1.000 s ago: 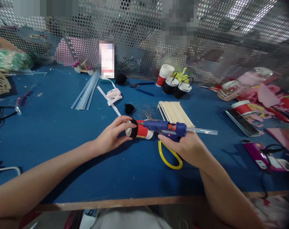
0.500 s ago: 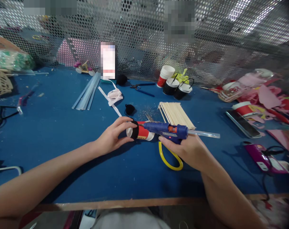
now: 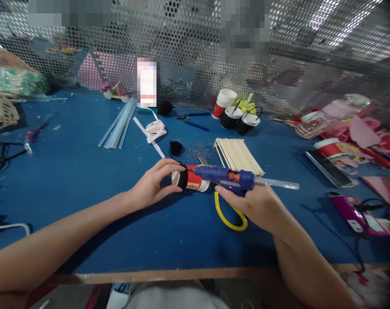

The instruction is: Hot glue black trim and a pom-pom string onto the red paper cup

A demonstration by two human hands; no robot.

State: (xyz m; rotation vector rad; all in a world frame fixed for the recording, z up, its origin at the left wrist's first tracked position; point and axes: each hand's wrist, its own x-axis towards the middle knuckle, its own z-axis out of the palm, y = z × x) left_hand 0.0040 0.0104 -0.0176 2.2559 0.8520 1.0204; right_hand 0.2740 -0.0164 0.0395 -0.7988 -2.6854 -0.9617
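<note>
A red and white paper cup [image 3: 195, 183] lies on its side in the middle of the blue table [image 3: 85, 189], a black band around its base end. My left hand [image 3: 152, 183] grips that base end. My right hand [image 3: 255, 204] holds a blue glue gun [image 3: 227, 177] with a clear glue stick jutting out of its back. The gun's nozzle points left and touches the cup beside the black band. Yellow-handled scissors [image 3: 228, 214] lie under my right hand.
A bundle of wooden sticks [image 3: 238, 155] lies just behind the gun. Clear glue sticks [image 3: 117, 124], white ribbon [image 3: 152, 128], black pompoms, pliers and paper cups [image 3: 233, 112] sit further back. A phone [image 3: 328, 167], pink paper scraps and a purple device crowd the right. A perforated metal screen closes the back.
Both hands, the cup and the glue gun have stayed almost still; only the view has shifted slightly.
</note>
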